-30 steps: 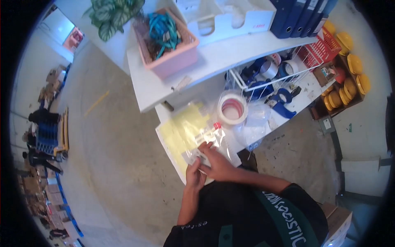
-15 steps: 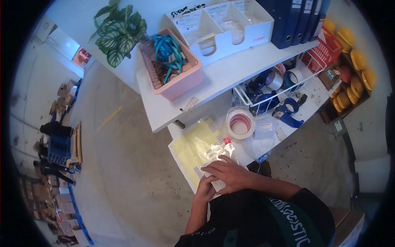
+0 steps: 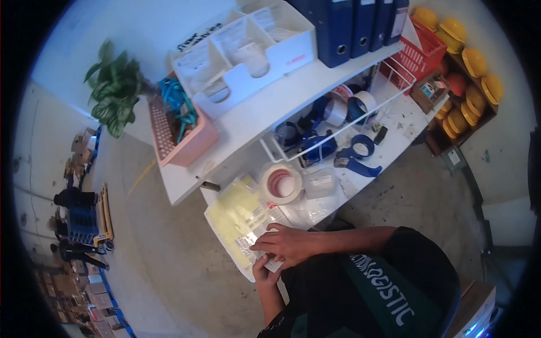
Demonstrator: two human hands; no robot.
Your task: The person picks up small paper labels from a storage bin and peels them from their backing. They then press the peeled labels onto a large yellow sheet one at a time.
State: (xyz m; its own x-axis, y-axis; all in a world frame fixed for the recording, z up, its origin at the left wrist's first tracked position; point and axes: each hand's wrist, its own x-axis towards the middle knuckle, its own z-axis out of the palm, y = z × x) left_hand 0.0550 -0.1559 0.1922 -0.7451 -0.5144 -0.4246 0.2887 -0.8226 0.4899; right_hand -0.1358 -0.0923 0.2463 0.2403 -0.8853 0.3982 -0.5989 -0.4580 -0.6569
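We see white bench (image 3: 394,132), frame centre, above grey concrete floor (image 3: 163,248); warehouse clutter far left. Glossy tape roll (image 3: 280,183) beside flat yellow sheets (image 3: 236,214). Right hand (image 3: 284,246) pressed flat on clear crinkly bag (image 3: 253,243), lower centre; left hand (image 3: 263,270) pinches bag edge, grip narrow. Pink ribbed basket (image 3: 180,138) upper left on shelf.

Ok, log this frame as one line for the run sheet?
right hand: flat on clear bag | left hand: pinching bag's near edge | under: yellow sheet | beside: tape roll | surface: white table
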